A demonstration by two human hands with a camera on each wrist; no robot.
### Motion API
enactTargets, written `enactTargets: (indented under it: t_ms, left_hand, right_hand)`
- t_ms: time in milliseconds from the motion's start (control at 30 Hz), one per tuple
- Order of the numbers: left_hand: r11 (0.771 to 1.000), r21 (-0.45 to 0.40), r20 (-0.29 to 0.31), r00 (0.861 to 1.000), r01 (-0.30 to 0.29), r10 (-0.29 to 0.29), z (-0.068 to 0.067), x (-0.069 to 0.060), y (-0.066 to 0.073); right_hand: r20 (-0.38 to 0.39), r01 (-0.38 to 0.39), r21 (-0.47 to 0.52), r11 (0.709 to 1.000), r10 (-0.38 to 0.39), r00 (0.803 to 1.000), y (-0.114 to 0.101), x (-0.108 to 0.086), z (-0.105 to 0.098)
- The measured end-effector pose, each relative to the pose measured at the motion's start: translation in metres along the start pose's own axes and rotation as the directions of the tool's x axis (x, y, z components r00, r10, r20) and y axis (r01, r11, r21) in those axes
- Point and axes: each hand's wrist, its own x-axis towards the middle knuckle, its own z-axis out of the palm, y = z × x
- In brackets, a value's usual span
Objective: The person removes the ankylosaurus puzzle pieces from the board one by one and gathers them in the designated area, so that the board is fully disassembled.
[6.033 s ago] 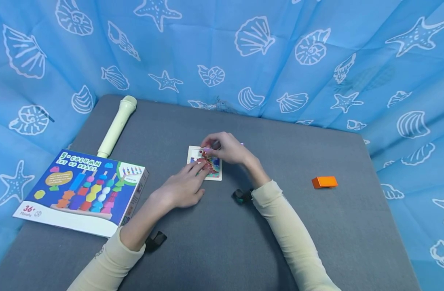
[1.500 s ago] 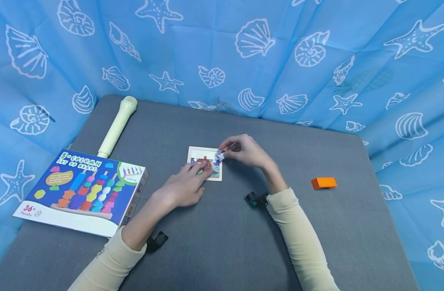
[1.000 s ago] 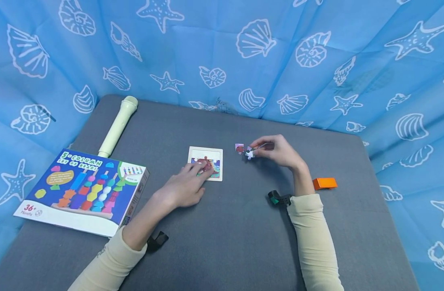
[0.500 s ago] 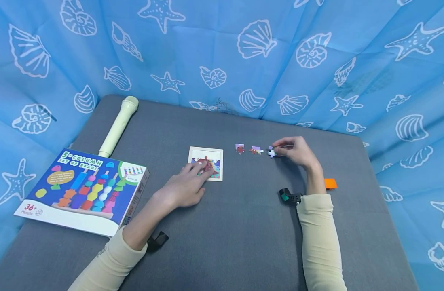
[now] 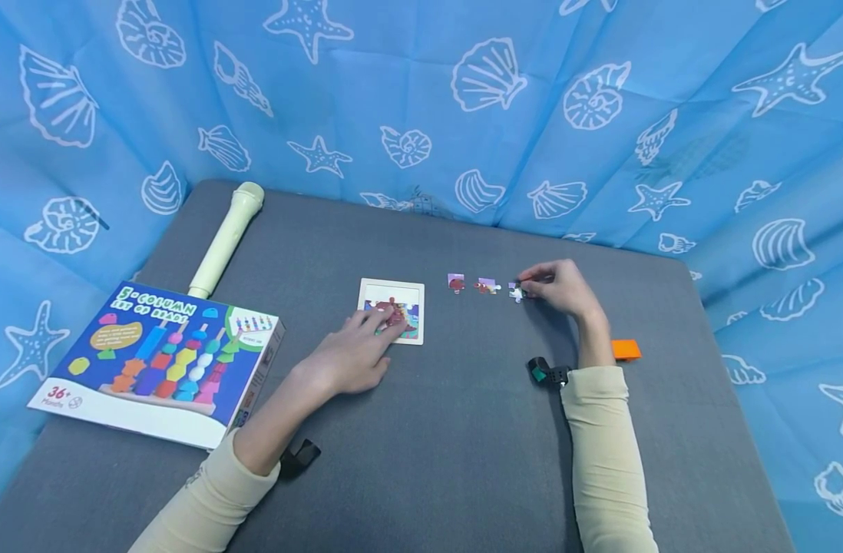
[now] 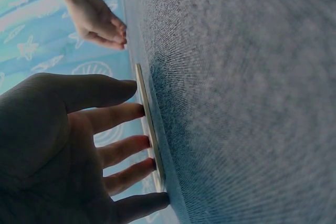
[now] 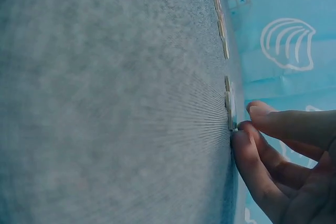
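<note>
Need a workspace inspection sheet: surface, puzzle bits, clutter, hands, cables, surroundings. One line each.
Surface: table with grey fabric-like top; no spills seen.
Job's things: puzzle board, partly filled, far strip showing white; loose pieces visible in a row to its right.
Clutter: bead-set box at left, pale microphone beyond it, orange block partly behind the right forearm.
Left hand: rests on the board, fingers extended.
Right hand: fingertips at the rightmost visible piece; grip unclear.
Cables: nothing seen.
Surroundings: blue curtain with white shell and starfish prints.
</note>
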Motion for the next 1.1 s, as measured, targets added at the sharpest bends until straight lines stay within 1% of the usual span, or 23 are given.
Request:
enactTargets:
  t_ms: [100, 200, 433, 567, 700, 800, 900, 1033, 1100]
  left_hand:
    - [1.0, -0.002, -0.002, 1.0, -0.003, 0.003, 0.0, 0.0, 0.0]
    - [1.0, -0.001, -0.001, 1.0, -0.001, 0.001, 0.0, 0.0, 0.0]
    - [1.0, 0.002, -0.007, 1.0, -0.009, 0.009, 0.001, 0.0, -0.001]
    - [1.0, 0.005, -0.005, 1.0, -0.02, 0.02, 0.001, 0.0, -0.001]
    - [1.0, 0.007, -0.003, 1.0, -0.024, 0.024, 0.0, -0.001, -0.001]
    - [1.0, 0.011, -0.002, 1.0, -0.022, 0.022, 0.0, -0.001, -0.001]
    - [1.0, 0.019, 0.001, 1.0, -0.01, 0.01, 0.0, -0.001, 0.0]
    - [0.999, 0.032, 0.006, 1.0, 0.013, -0.013, 0.001, 0.002, 0.002]
    - [0.999, 0.046, 0.008, 1.0, 0.018, -0.019, 0.002, 0.003, 0.002]
  right_hand:
    - [-0.005, 0.001, 0.01, 1.0, 0.0, 1.0, -0.002, -0.001, 0.001]
    - [0.01, 0.01, 0.04, 0.999, -0.011, 1.0, -0.004, -0.001, 0.002]
    - [0.041, 0.077, 0.096, 0.992, -0.081, 0.996, -0.015, -0.001, 0.008]
    - [0.073, 0.107, 0.162, 0.981, -0.12, 0.99, -0.023, 0.0, 0.015]
    - [0.109, 0.151, 0.217, 0.964, -0.178, 0.978, -0.033, 0.004, 0.027]
    - [0.134, 0.18, 0.241, 0.954, -0.216, 0.967, -0.043, 0.006, 0.037]
    - [0.162, 0.189, 0.278, 0.942, -0.24, 0.957, -0.055, 0.008, 0.048]
    - [0.193, 0.223, 0.293, 0.93, -0.286, 0.939, -0.073, 0.011, 0.061]
    - [0.21, 0.246, 0.272, 0.93, -0.307, 0.928, -0.083, 0.013, 0.067]
